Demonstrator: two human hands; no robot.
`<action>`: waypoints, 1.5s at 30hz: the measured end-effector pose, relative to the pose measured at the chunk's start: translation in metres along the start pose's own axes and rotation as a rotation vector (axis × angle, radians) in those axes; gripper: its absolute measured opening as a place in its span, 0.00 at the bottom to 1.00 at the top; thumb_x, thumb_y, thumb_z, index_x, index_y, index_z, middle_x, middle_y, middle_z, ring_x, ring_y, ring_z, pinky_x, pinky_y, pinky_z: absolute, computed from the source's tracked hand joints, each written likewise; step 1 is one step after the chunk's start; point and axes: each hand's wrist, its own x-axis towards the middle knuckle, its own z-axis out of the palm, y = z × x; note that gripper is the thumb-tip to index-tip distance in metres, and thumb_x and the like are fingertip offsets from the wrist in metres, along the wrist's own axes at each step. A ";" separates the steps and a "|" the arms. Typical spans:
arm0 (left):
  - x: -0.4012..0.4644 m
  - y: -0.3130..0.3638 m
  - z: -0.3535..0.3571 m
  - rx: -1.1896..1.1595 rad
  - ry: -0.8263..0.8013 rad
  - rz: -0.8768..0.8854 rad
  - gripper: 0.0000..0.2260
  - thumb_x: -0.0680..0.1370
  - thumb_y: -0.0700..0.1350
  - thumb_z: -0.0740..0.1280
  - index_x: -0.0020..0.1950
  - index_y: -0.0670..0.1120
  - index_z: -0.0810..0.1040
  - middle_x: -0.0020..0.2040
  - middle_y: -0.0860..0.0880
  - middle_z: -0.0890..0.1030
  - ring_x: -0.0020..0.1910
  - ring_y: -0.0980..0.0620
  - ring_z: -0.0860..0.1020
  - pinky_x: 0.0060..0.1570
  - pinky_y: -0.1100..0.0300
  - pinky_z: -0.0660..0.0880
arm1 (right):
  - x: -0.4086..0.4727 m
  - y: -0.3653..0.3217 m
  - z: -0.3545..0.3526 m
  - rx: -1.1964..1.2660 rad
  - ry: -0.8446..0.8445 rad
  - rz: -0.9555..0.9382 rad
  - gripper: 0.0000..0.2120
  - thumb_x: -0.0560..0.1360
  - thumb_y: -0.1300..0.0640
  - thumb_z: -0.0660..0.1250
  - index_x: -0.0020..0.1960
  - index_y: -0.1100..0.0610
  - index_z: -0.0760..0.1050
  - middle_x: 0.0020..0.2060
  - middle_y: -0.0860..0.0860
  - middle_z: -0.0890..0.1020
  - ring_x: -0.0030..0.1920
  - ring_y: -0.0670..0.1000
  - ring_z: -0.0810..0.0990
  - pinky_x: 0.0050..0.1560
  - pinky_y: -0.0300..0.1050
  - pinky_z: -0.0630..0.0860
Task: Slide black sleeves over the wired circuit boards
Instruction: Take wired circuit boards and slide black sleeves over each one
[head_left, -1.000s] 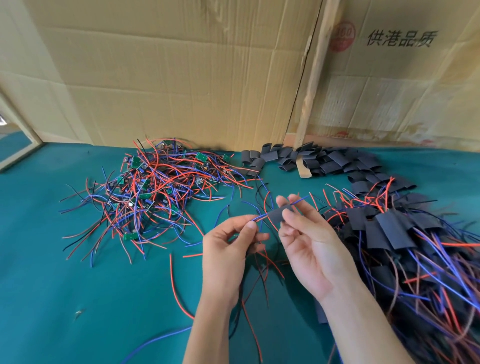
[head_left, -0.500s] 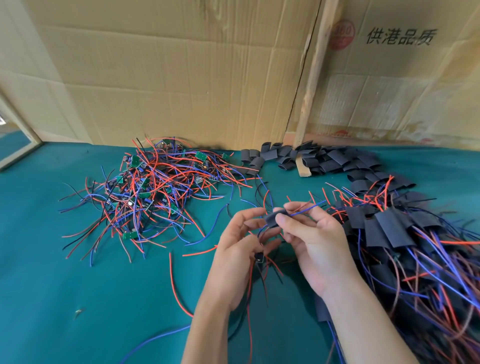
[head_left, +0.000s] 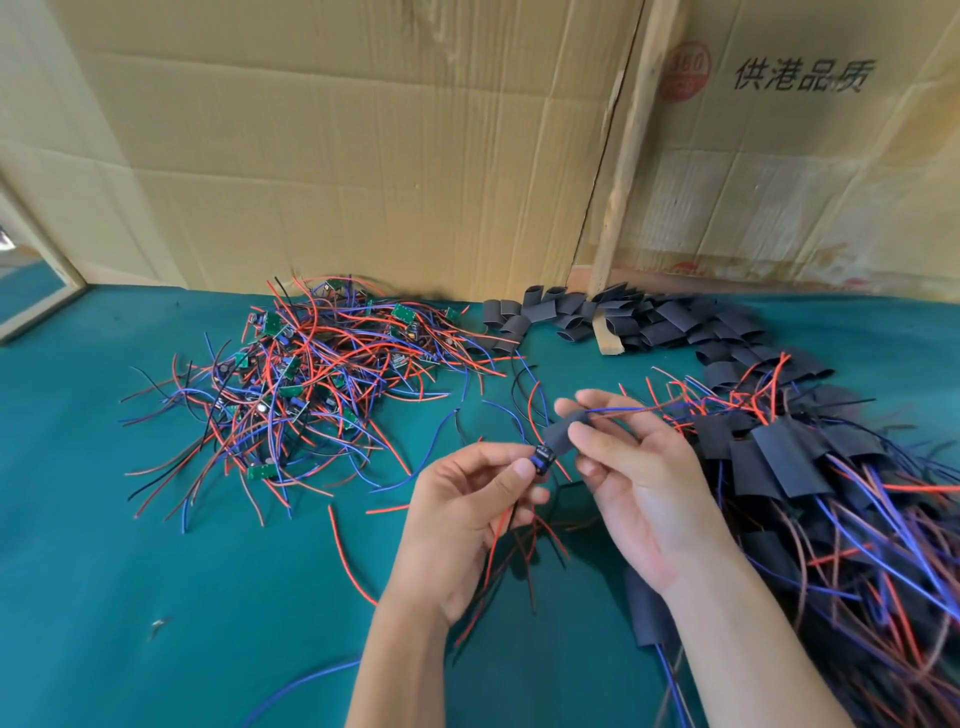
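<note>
Nearest the camera, two bare forearms reach over the green desk (head_left: 130, 597). The left hand (head_left: 467, 514) pinches a small wired circuit board (head_left: 542, 458) between thumb and fingertips, its red and black leads hanging down past the palm. Just beside it, the right hand (head_left: 628, 488) pinches a black sleeve (head_left: 563, 431) between thumb and forefinger; the sleeve's lower end touches the board's top, and a blue and a brown wire come out of its upper end toward the right. How far the board sits inside the sleeve cannot be told.

To the right lies a heap of sleeved boards (head_left: 810, 467), black tubes with blue, red and brown wires trailing toward the near edge. Farther back on the left is a tangled pile of bare boards (head_left: 311, 384), green with red, blue and black leads. Behind, at the desk's far edge, loose empty sleeves (head_left: 644, 322) are scattered around the foot of a wooden slat (head_left: 623, 182) leaning on a cardboard wall (head_left: 363, 156).
</note>
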 end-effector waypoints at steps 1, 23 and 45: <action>0.000 0.000 0.000 -0.015 -0.012 0.000 0.06 0.71 0.37 0.72 0.47 0.39 0.85 0.40 0.42 0.82 0.33 0.52 0.81 0.32 0.65 0.77 | -0.001 -0.001 -0.001 -0.003 -0.021 0.009 0.19 0.66 0.68 0.72 0.56 0.61 0.78 0.49 0.57 0.87 0.41 0.45 0.83 0.35 0.34 0.75; 0.002 -0.006 0.006 -0.083 0.025 -0.035 0.05 0.74 0.36 0.70 0.48 0.43 0.77 0.39 0.42 0.81 0.32 0.52 0.79 0.32 0.66 0.76 | 0.001 0.007 0.000 0.124 0.010 0.086 0.11 0.65 0.65 0.74 0.47 0.60 0.81 0.49 0.57 0.87 0.33 0.44 0.79 0.34 0.34 0.77; -0.004 -0.012 0.020 0.369 0.273 0.216 0.12 0.79 0.29 0.63 0.54 0.43 0.82 0.40 0.31 0.80 0.35 0.44 0.80 0.32 0.58 0.75 | -0.010 0.021 0.004 -0.139 -0.041 0.091 0.21 0.69 0.55 0.79 0.59 0.60 0.80 0.47 0.55 0.84 0.35 0.54 0.78 0.36 0.49 0.72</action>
